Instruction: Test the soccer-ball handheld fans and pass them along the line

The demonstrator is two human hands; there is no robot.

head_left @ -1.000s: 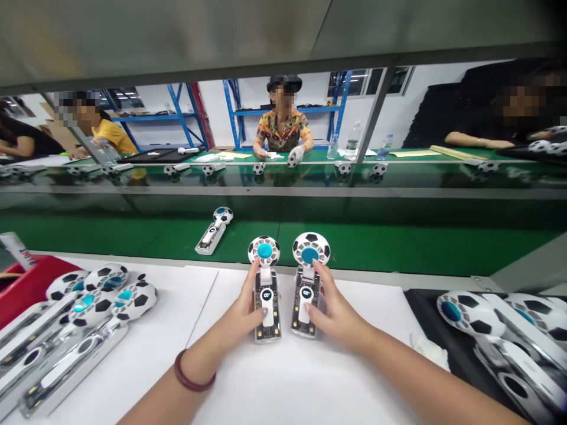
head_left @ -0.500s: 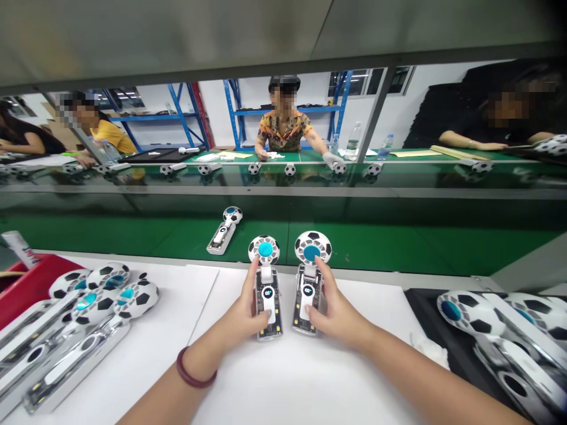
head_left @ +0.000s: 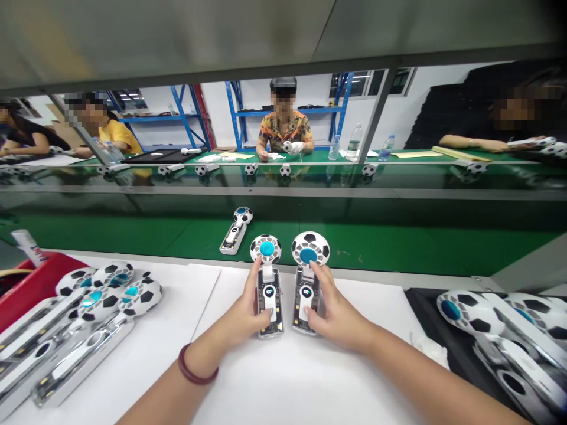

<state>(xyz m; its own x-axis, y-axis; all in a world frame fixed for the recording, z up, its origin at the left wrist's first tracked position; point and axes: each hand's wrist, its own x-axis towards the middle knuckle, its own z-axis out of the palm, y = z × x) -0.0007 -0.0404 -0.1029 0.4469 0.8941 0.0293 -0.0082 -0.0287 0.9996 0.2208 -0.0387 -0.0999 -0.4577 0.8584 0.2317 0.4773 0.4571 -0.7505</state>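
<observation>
Left hand (head_left: 245,316): forearm angled in from lower left, dark red bracelet (head_left: 195,370) at wrist; fingers curled along left side of left football-patterned handheld fan with clear handle (head_left: 269,286), thumb tip pressed on handle front.

Right hand (head_left: 335,311): forearm in from lower right; fingers wrapped on right side of right football-patterned handheld fan with clear handle (head_left: 306,282), thumb on lower handle.

Both fans: flat on white table sheet (head_left: 292,378), side by side, heads toward green conveyor belt (head_left: 398,248), small displays lit.

Third fan (head_left: 235,230): lying on belt, apart.

Fan batches: left group (head_left: 88,319); right group on black tray (head_left: 447,348).
</observation>
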